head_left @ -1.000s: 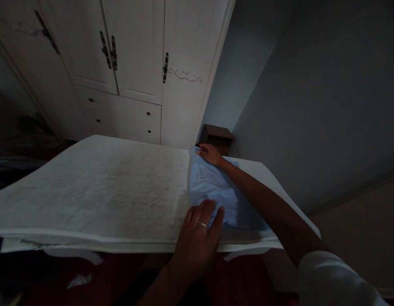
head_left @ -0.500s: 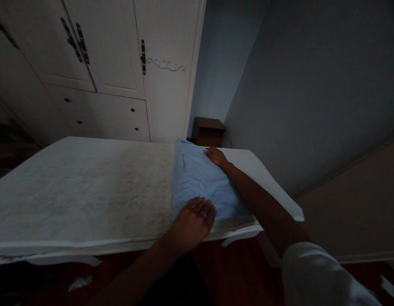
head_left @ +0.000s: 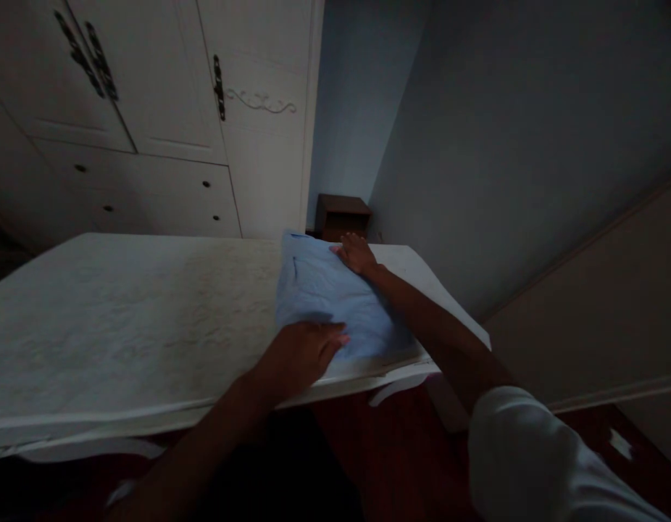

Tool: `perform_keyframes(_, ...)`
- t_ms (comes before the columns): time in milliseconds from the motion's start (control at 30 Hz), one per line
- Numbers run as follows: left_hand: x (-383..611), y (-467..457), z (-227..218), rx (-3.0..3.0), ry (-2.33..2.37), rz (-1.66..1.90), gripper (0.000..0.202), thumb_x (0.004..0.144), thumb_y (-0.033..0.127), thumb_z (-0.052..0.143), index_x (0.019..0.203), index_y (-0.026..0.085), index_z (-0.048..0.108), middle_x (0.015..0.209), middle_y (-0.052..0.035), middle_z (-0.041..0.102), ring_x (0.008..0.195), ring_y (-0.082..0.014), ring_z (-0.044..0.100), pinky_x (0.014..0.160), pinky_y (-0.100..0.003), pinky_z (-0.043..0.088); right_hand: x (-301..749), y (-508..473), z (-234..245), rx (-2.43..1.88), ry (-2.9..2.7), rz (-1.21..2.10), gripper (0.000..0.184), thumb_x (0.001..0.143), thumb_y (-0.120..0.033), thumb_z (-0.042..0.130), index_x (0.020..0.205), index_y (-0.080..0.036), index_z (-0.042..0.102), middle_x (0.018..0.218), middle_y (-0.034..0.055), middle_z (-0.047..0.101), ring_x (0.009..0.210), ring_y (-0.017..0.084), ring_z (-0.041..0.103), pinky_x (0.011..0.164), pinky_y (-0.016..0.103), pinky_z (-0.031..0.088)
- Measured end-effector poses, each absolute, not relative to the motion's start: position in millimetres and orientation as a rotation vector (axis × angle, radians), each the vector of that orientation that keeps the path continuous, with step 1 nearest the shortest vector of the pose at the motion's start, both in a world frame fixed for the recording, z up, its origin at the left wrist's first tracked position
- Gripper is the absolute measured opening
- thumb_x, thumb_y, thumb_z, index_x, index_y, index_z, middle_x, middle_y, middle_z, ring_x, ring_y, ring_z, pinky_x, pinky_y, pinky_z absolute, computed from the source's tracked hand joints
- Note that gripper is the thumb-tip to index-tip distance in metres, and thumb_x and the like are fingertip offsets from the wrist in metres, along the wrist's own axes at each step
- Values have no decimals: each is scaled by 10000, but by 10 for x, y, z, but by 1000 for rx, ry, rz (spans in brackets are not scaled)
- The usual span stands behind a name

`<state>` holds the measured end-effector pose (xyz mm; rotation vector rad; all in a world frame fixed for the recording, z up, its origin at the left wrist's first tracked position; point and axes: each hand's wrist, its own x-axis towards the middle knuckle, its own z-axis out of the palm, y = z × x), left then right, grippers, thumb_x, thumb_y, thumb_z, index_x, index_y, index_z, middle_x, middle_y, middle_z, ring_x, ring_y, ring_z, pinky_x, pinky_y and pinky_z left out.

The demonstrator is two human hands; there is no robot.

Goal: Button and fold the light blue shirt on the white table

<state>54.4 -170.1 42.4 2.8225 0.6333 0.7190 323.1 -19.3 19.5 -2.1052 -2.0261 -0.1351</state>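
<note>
A folded light blue cloth (head_left: 335, 304) lies on the right part of a white mattress (head_left: 140, 319). My left hand (head_left: 300, 351) rests on the cloth's near edge, fingers together and flat, pointing right. My right hand (head_left: 357, 254) lies flat on the cloth's far right corner, fingers stretched out, with the arm reaching across the cloth's right side. Neither hand grips anything that I can see.
A white wardrobe (head_left: 151, 116) with dark handles and drawers stands behind the mattress. A small brown wooden stand (head_left: 340, 214) sits in the corner by the blue-grey wall (head_left: 503, 145). Dark red floor (head_left: 401, 449) shows below the mattress edge.
The view has swung right and the cloth sits further left in it. My left hand has turned from fingers pointing away to fingers pointing right along the near edge. The right hand stays at the far corner.
</note>
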Motion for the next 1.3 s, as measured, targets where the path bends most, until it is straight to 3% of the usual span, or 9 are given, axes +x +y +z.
perform_keyframes(67, 584, -1541, 555, 2808, 766, 760, 368, 991, 318, 363, 1172, 184, 655, 1099, -76, 727, 975, -196, 691, 888, -359, 537, 3122, -317, 252, -1997, -2115, -175, 701, 989, -584, 196, 1447, -92, 395, 1561, 169, 272, 1461, 276, 194, 1185, 467, 123)
perform_keyframes(133, 649, -1390, 597, 2866, 805, 777, 369, 978, 320, 389, 1195, 152, 635, 1199, -113, 681, 1162, -228, 609, 1005, -408, 468, 2990, -445, 292, -1883, -2211, -132, 725, 977, -614, 151, 1438, -123, 420, 1564, 146, 278, 1463, 258, 199, 1190, 450, 132)
perform_keyframes(267, 764, -1263, 457, 2994, 671, 525, 393, 939, 409, 469, 1171, 145, 645, 1281, -133, 632, 1328, -266, 463, 1122, -477, 319, 2784, -624, 254, -1748, -2346, 54, 803, 953, -657, 109, 1469, -99, 369, 1559, 162, 280, 1463, 255, 198, 1189, 423, 163)
perform_keyframes(400, 759, -1332, 285, 3040, 669, 493, 513, 917, 523, 467, 1231, 148, 620, 1335, -153, 589, 1344, -298, 437, 1141, -518, 255, 2765, -628, 115, -1755, -2370, 166, 765, 954, -659, 159, 1501, -145, 308, 1581, 128, 231, 1472, 254, 161, 1194, 448, 132)
perform_keyframes(667, 645, -1635, 154, 3081, 753, 713, 549, 908, 519, 499, 1365, 213, 503, 1466, -139, 457, 1397, -317, 349, 1148, -581, 194, 2984, -300, 63, -1947, -2325, 153, 722, 975, -612, 163, 1530, -153, 221, 1604, 105, 144, 1486, 238, 66, 1194, 482, 25)
perform_keyframes(900, 582, -1762, 65, 3126, 634, 547, 604, 917, 589, 427, 1366, 190, 496, 1461, -133, 464, 1392, -278, 368, 1182, -533, 163, 3096, -95, 50, -2075, -2270, 73, 765, 948, -664, 98, 1540, -186, 181, 1603, 107, 149, 1484, 249, 90, 1186, 497, 50)
perform_keyframes(1033, 501, -1798, 23, 3076, 564, 519, 778, 879, 681, 387, 1456, 160, 366, 1504, -187, 378, 1412, -315, 321, 1187, -522, 142, 3128, -42, 43, -2147, -2288, 47, 756, 953, -636, 29, 1545, -182, 151, 1602, 97, 166, 1483, 237, 103, 1187, 483, 78)
perform_keyframes(1133, 440, -1853, -8, 3059, 527, 522, 793, 876, 674, 403, 1494, 190, 289, 1536, -196, 307, 1430, -337, 270, 1183, -524, 137, 3127, -30, 85, -2192, -2357, 7, 732, 962, -608, 25, 1550, -178, 104, 1604, 88, 152, 1482, 237, 104, 1185, 483, 104)
perform_keyframes(1300, 420, -1880, 11, 3017, 584, 449, 763, 852, 691, 430, 1455, 227, 366, 1526, -190, 333, 1422, -359, 280, 1166, -580, 139, 2976, -8, 340, -2169, -2417, -102, 722, 972, -603, 152, 1526, -148, 237, 1582, 145, 209, 1473, 287, 142, 1176, 521, 83)
